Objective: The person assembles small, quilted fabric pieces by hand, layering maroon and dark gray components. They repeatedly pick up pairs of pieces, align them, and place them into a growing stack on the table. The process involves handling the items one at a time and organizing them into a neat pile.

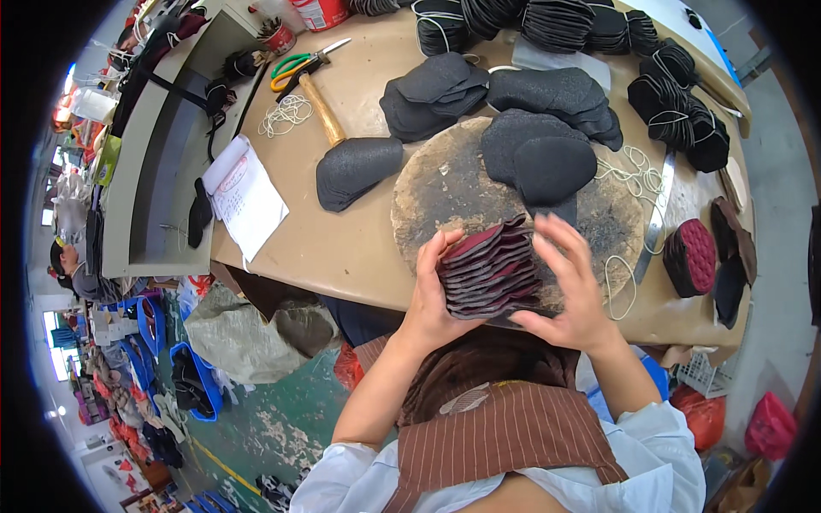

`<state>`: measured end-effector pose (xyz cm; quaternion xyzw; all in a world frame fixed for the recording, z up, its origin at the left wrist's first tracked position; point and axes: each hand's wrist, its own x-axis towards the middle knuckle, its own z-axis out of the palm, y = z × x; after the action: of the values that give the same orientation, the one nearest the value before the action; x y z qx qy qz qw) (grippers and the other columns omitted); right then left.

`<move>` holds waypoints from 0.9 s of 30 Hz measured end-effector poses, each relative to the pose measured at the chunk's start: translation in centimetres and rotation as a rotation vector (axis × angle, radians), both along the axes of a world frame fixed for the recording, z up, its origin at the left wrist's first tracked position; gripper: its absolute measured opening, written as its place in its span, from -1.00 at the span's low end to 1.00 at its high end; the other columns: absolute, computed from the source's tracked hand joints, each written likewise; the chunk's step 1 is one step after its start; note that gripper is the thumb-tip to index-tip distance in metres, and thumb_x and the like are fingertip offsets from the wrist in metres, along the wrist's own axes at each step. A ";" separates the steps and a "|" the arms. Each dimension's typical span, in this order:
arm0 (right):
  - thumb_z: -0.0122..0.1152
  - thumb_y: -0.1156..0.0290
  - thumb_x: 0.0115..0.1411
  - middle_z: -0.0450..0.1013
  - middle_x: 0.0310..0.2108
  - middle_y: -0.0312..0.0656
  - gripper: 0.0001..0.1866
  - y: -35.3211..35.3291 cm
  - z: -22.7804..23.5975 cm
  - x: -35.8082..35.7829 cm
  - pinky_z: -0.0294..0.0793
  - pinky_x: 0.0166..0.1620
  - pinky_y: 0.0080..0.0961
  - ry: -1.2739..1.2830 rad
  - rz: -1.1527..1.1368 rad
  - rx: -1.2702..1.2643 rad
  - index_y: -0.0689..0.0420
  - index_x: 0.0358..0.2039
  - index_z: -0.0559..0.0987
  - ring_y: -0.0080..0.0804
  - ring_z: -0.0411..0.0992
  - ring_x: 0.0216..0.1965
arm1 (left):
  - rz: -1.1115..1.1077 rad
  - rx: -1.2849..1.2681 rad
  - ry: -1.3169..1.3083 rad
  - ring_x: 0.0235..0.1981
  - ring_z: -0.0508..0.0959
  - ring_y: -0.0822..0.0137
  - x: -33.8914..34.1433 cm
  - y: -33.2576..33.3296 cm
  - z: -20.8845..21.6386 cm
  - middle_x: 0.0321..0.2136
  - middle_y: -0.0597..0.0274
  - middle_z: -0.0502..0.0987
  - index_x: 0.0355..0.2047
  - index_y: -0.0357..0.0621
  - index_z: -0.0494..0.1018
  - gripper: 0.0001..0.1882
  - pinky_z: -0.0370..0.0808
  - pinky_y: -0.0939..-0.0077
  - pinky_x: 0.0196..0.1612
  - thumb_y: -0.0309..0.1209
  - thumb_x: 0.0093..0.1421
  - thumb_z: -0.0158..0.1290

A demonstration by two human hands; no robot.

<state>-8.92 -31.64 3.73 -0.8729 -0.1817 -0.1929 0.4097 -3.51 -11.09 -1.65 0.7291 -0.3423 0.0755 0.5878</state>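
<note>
Near the table's front edge, my left hand (425,295) is wrapped round the left side of a stack of padded fabric pieces (487,275), black with dark red faces. The layers stand fanned and slightly uneven. On the other side my right hand (577,291) is open, fingers spread and thumb apart, close to the stack's right end. Behind the stack is a round, worn wooden block (436,192). Rounded black pieces (556,167) lie in an overlapping pile on its far part.
More black piles (434,94) lie behind the block, with tied black bundles (560,24) farther back. To the left are a hammer (323,111), scissors (295,70) and a paper sheet (248,195). Loose white string (637,175), a metal ruler (657,214) and a quilted red stack (694,256) lie right.
</note>
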 end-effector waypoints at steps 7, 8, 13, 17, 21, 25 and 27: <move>0.42 0.46 -0.21 0.35 -0.25 -0.26 -0.55 0.6 -1.2 -2.3 0.38 -0.07 -0.31 -0.079 -0.118 -0.038 -0.02 -0.19 0.63 -0.20 0.31 -0.14 | 0.018 0.063 -0.007 0.06 0.40 0.08 0.1 0.0 -0.3 0.09 -0.13 0.23 0.31 -0.14 -0.25 0.32 0.41 0.25 0.09 -0.40 -0.29 0.49; 0.42 0.47 -0.21 0.35 -0.25 -0.27 -0.55 0.9 -1.6 -2.4 0.38 -0.07 -0.32 -0.090 -0.132 -0.032 -0.02 -0.19 0.63 -0.20 0.31 -0.14 | 0.018 0.042 0.001 0.06 0.40 0.09 0.1 0.0 -0.3 0.09 -0.12 0.24 0.31 -0.14 -0.24 0.31 0.41 0.25 0.09 -0.40 -0.29 0.49; 0.38 0.54 -0.18 0.42 -0.07 -0.26 -0.69 1.3 -1.9 -2.5 0.33 0.02 -0.31 -0.113 -0.152 -0.051 -0.05 -0.36 0.59 -0.17 0.29 -0.02 | -0.028 0.047 0.061 0.05 0.40 0.10 0.2 0.1 0.1 0.08 -0.12 0.25 0.31 -0.14 -0.23 0.31 0.41 0.28 0.08 -0.41 -0.30 0.49; 0.35 0.57 -0.15 0.47 -0.08 -0.32 -0.72 1.1 -2.6 -2.3 0.31 0.02 -0.30 -0.132 -0.087 -0.039 -0.04 -0.39 0.56 -0.18 0.29 0.02 | -0.028 0.065 0.058 0.04 0.40 0.10 0.2 0.3 0.2 0.08 -0.13 0.25 0.31 -0.14 -0.22 0.31 0.41 0.29 0.08 -0.41 -0.31 0.49; 0.32 0.61 -0.21 0.45 -0.22 -0.30 -0.56 1.7 -3.4 -2.7 0.32 -0.03 -0.29 -0.140 -0.097 0.005 0.03 -0.22 0.55 -0.18 0.30 -0.08 | -0.022 0.076 0.087 0.06 0.40 0.07 0.1 0.3 0.3 0.07 -0.15 0.27 0.30 -0.18 -0.20 0.28 0.38 0.28 0.10 -0.45 -0.29 0.48; 0.31 0.62 -0.32 0.36 -0.31 -0.24 -0.27 2.6 -1.8 -2.0 0.29 -0.05 -0.30 -0.008 -0.148 0.009 0.14 0.03 0.47 -0.17 0.29 -0.16 | -0.025 0.071 0.097 0.06 0.41 0.06 0.1 0.4 0.3 0.06 -0.16 0.27 0.29 -0.20 -0.19 0.27 0.39 0.28 0.09 -0.43 -0.29 0.48; 0.31 0.62 -0.32 0.35 -0.32 -0.24 -0.27 2.5 -1.5 -1.8 0.28 -0.06 -0.30 0.031 -0.131 -0.011 0.12 0.03 0.48 -0.17 0.28 -0.16 | -0.026 0.070 0.113 0.05 0.42 0.05 0.1 0.5 0.1 0.07 -0.17 0.27 0.29 -0.20 -0.19 0.27 0.39 0.27 0.09 -0.43 -0.29 0.48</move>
<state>-10.70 -29.09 2.24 -0.8880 -0.1187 -0.2049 0.3942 -3.43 -10.58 -1.58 0.7479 -0.3205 0.0142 0.5812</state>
